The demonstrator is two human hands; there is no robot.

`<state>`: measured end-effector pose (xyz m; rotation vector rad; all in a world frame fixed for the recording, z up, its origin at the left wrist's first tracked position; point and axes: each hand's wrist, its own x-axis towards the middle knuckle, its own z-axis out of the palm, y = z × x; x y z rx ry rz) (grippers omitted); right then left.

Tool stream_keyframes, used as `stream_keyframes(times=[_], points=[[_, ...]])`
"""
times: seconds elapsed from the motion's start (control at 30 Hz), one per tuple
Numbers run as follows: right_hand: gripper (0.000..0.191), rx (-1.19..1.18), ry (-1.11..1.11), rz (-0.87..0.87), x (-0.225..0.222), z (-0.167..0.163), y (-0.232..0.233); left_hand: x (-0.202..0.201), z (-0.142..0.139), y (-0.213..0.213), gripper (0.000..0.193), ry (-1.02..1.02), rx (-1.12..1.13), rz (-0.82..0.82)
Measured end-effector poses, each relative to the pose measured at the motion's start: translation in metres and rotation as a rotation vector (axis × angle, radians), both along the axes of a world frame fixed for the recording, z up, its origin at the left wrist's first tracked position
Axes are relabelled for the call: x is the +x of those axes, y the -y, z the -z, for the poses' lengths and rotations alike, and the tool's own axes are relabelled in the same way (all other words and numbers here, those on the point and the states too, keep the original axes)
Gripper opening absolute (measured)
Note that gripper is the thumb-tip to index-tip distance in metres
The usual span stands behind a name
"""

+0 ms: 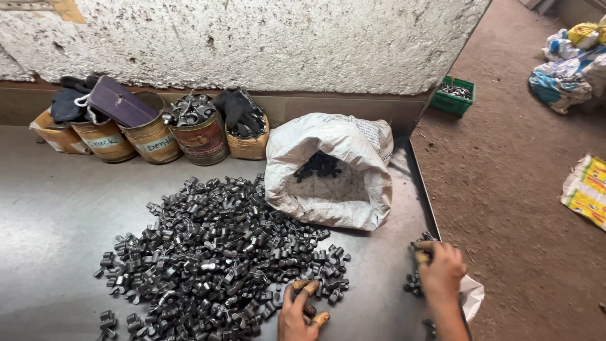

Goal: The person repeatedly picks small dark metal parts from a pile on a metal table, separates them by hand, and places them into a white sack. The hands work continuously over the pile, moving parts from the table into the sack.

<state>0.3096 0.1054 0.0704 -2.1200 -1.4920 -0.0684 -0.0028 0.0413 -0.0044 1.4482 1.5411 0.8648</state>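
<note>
One head-worn camera looks steeply down and forward from above the near edge of a metal table (57, 208), which fills the left and centre of the frame. It faces a rough white wall (265, 38) across the top. The view sits close enough that both hands enter only at the bottom edge. The right third of the frame shows brown floor (517, 189) beside the table.

Two hands: left hand (298, 314), right hand (440, 270). Five tins (201, 137) along wall. One white sack (328, 170). One heap of metal parts (214, 252), uncountable. One green crate (452, 96).
</note>
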Motion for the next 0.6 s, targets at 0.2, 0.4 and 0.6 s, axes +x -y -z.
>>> stream_keyframes(times=[0.2,0.4,0.6], points=[[0.042,-0.192,-0.459,-0.723,-0.121,0.01,0.027,0.004,0.009,-0.005,0.093,-0.06,0.157,0.003],[0.036,-0.245,-0.083,-0.892,-0.132,0.021,0.025,0.001,0.003,-0.007,0.094,0.014,0.025,-0.002],[0.034,-0.141,-1.314,-0.706,-0.084,0.071,0.033,0.006,0.019,-0.008,0.072,0.294,0.067,-0.067]])
